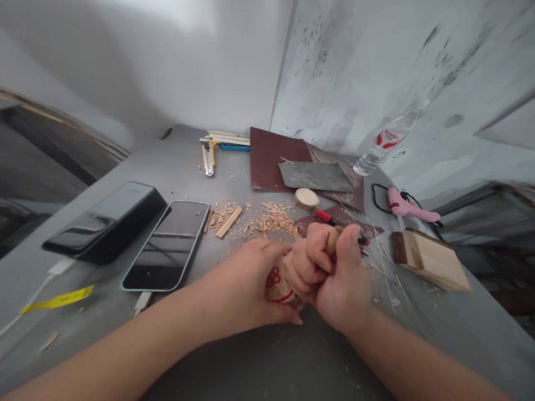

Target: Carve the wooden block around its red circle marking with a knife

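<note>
My left hand (254,284) is closed around a small piece of wood (276,283) with red lines and loops drawn on it. In my right hand (334,273) is a carving tool whose rounded wooden handle end (332,240) pokes out by the thumb. The tool's blade is hidden by my fingers. Both hands meet over the table's near middle, the right fist pressed against the wood piece. Just beyond them lie wood shavings (271,223), and a red marker (325,217) is partly covered by my right hand.
A phone (171,245) and a black box-shaped device (108,217) lie left with cables. At the back are a utility knife (208,159), sandpaper sheets (276,156), a round wood slice (306,198) and a bottle (384,142). A pink glue gun (407,206) and wood block (434,262) sit right.
</note>
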Demonstrator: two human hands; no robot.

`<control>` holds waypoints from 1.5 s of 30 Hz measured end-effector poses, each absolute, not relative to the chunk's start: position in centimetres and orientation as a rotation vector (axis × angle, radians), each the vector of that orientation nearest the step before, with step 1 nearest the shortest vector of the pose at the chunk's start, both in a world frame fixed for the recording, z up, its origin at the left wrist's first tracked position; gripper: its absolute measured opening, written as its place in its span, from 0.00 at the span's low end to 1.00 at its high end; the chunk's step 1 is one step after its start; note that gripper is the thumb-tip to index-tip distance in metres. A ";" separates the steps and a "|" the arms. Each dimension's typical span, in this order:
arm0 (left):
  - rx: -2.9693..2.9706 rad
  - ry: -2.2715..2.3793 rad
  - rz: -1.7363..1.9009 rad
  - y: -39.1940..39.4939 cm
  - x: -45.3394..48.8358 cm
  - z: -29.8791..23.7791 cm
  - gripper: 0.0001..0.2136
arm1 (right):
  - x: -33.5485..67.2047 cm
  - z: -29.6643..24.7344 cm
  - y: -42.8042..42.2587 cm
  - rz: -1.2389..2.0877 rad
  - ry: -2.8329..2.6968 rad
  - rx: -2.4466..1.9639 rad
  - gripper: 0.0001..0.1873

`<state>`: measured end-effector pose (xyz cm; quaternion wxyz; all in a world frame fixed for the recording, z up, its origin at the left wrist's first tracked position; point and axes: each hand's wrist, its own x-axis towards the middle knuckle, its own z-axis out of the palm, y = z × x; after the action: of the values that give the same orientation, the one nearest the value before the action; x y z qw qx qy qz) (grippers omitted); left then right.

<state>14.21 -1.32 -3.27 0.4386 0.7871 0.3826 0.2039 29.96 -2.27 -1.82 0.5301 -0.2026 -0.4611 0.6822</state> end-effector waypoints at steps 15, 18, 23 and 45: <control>2.028 0.852 0.544 -1.1 14.5 -2.9 0.14 | 29.7 -4.2 -3.4 1.409 -1.334 -0.732 0.29; 1.993 0.942 0.505 -1.3 14.3 -2.9 0.21 | 29.7 -3.5 -2.8 1.583 -1.180 -0.625 0.30; 1.920 1.028 0.435 -1.5 14.1 -2.4 0.26 | 30.0 -1.9 -1.8 1.686 -1.029 -0.545 0.32; 2.047 0.799 0.638 -1.4 14.6 -2.5 0.08 | 29.7 -3.8 -3.5 1.380 -1.467 -0.768 0.29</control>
<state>14.59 -1.42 -2.47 0.4139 0.8144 0.3177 0.2540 29.68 -3.48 -3.81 0.4733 -0.3138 -0.5994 0.5641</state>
